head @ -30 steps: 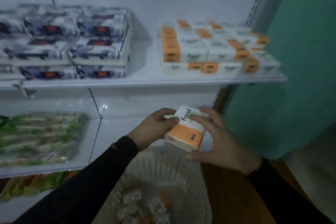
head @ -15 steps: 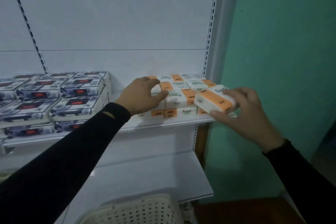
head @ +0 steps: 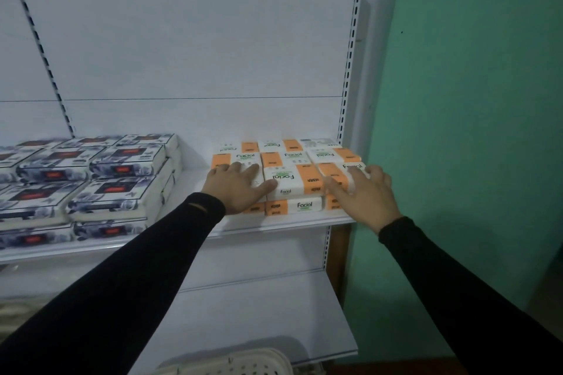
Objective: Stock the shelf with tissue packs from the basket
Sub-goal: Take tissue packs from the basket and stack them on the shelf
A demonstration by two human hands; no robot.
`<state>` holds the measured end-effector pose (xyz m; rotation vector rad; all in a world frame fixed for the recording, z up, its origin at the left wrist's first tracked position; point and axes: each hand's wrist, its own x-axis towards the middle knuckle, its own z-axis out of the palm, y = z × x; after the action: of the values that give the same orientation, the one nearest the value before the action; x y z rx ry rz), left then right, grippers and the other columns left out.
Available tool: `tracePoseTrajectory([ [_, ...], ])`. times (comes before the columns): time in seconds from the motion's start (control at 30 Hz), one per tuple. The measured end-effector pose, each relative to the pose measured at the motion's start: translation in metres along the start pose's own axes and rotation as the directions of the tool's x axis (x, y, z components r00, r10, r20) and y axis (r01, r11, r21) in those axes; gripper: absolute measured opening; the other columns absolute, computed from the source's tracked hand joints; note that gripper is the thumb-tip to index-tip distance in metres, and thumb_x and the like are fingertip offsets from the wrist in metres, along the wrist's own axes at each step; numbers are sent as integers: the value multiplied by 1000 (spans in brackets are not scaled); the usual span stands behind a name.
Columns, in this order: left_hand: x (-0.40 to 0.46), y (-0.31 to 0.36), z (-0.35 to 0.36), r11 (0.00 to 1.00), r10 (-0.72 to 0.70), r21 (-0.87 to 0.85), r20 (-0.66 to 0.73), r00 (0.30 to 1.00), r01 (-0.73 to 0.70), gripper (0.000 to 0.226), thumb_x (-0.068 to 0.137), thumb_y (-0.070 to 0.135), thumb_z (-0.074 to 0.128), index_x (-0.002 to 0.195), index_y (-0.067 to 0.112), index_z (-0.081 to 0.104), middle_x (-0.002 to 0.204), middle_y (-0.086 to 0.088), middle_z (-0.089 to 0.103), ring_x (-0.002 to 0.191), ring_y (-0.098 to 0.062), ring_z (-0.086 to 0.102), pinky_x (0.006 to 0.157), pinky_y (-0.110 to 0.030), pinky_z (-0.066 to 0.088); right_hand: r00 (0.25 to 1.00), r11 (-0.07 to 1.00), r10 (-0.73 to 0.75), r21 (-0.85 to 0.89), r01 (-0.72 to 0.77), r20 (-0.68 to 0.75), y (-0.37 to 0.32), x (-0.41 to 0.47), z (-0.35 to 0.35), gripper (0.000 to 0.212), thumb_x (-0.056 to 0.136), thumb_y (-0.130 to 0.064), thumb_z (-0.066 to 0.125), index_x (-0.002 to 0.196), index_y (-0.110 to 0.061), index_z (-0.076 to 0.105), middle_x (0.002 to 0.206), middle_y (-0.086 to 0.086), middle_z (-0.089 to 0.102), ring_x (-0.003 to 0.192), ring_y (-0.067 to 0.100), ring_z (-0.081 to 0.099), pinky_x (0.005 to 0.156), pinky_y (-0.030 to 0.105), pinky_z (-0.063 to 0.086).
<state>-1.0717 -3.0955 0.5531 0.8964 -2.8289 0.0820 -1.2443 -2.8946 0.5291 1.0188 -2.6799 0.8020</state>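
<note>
Orange-and-white "Facial" tissue packs (head: 292, 181) lie stacked in rows at the right end of the white shelf (head: 292, 223). My right hand (head: 364, 195) lies over the front right pack (head: 336, 172) on top of the stack, fingers curled over it, still holding it. My left hand (head: 237, 186) rests flat on the front left pack, fingers spread, gripping nothing. Only the rim of the white perforated basket (head: 240, 364) shows at the bottom edge; its contents are out of view.
Blue-and-white boxed packs (head: 91, 179) fill the shelf's left part, with a bare gap between them and the orange stack. A white lower shelf (head: 262, 313) juts out below. A green wall (head: 475, 131) stands close on the right, beside the slotted upright (head: 347, 94).
My right hand carried the pack up from the basket and set it on the stack's front right corner. My left hand moved onto the front left pack and flattened.
</note>
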Motion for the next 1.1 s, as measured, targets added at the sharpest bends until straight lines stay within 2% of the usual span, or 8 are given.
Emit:
tracePoseTrajectory([
  [0.23,-2,1,-1,1000,5,-20,-5,1000,-6,72,91,72,21,145,27,34,147,-12,40,134,-36,35,112,-46,23,996,995,-92,-43,92,19,4,2,-3,59,101,-51,25,147,-18,39,155,13,28,143,31,17,118,44,19],
  [0.5,1,0,-1,999,15,-29,-15,1000,-15,67,92,70,25,142,27,38,142,-11,45,130,-35,39,110,-45,26,996,996,-82,24,81,40,7,7,2,56,101,-50,30,146,-19,42,154,11,29,143,30,19,118,44,23],
  [0.6,1,-2,0,999,20,-35,-20,1000,-20,68,92,70,25,142,27,38,141,-11,46,129,-35,39,110,-45,27,999,992,-15,128,21,-46,11,4,3,53,100,-47,36,144,-18,42,148,11,30,133,31,35,110,41,36],
  [0.67,1,-2,0,999,23,-36,-19,1000,-23,69,91,71,24,142,27,38,141,-11,45,130,-35,39,110,-45,26,998,976,60,211,-51,-36,13,3,3,51,100,-47,35,143,-20,39,140,11,33,111,25,52,90,33,46],
  [0.73,1,-2,0,999,23,-37,-16,1000,-23,71,90,72,23,143,27,37,142,-11,45,130,-35,39,109,-45,26,993,956,113,269,-115,21,15,4,5,48,101,-47,31,143,-24,35,133,11,40,96,18,50,80,29,42],
  [0.87,1,-3,1,999,21,-40,-16,1000,-22,73,89,74,22,143,27,37,141,-10,45,130,-35,39,109,-45,26,992,935,124,332,-122,16,22,6,8,52,97,-55,27,141,-29,34,125,8,54,99,19,57,87,38,52],
  [0.93,2,-2,1,999,25,-33,-11,1000,-26,76,86,75,19,143,27,37,141,-10,46,130,-35,39,109,-45,26,992,932,122,341,-121,19,22,6,7,49,100,-49,29,142,-25,35,118,5,62,97,22,62,82,40,55],
  [1.1,2,-2,0,999,25,-40,-3,1000,-25,74,88,74,20,143,27,37,143,-11,44,131,-35,38,110,-46,26,992,924,117,363,-123,38,19,4,5,46,104,-40,32,147,-22,31,113,2,61,93,19,62,78,38,55],
])
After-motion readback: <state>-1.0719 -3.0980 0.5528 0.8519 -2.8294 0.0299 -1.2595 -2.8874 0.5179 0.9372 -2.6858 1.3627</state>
